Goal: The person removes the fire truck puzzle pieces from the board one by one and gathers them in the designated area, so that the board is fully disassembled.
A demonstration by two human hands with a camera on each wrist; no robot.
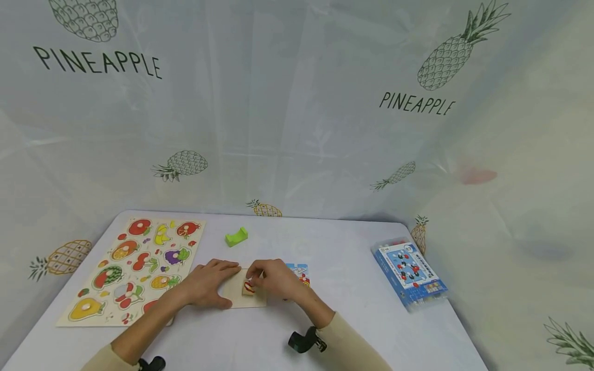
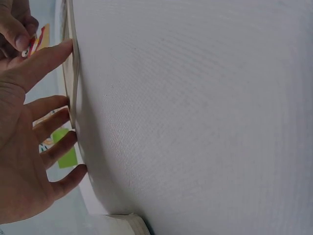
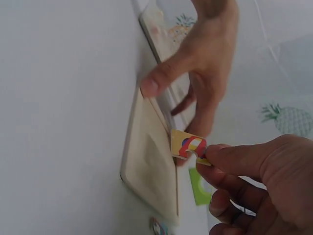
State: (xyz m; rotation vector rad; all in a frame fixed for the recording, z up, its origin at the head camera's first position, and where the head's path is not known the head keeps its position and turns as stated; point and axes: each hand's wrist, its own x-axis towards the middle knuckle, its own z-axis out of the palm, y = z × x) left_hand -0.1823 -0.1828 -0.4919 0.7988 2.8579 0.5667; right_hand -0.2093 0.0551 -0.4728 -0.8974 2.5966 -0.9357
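My right hand (image 1: 275,278) pinches a small puzzle piece (image 3: 182,143) with a red, yellow and blue print between thumb and fingertips. In the right wrist view the piece is tilted, just above a pale wooden board (image 3: 146,156) with a shallow recess. The same board (image 1: 257,302) lies on the table in the head view. My left hand (image 1: 207,284) rests at its left side, fingers spread and fairly straight. Its thumb touches the board's edge in the left wrist view. More colourful pieces (image 1: 300,272), mostly blue, are partly hidden behind my right hand.
A large fruit puzzle board (image 1: 104,309) lies on the left of the white table (image 1: 343,288). Behind my hands is a bright green tape-dispenser-like object (image 1: 236,237). A blue boxed set (image 1: 409,273) sits at the right. A pineapple-print curtain (image 1: 297,113) hangs behind.
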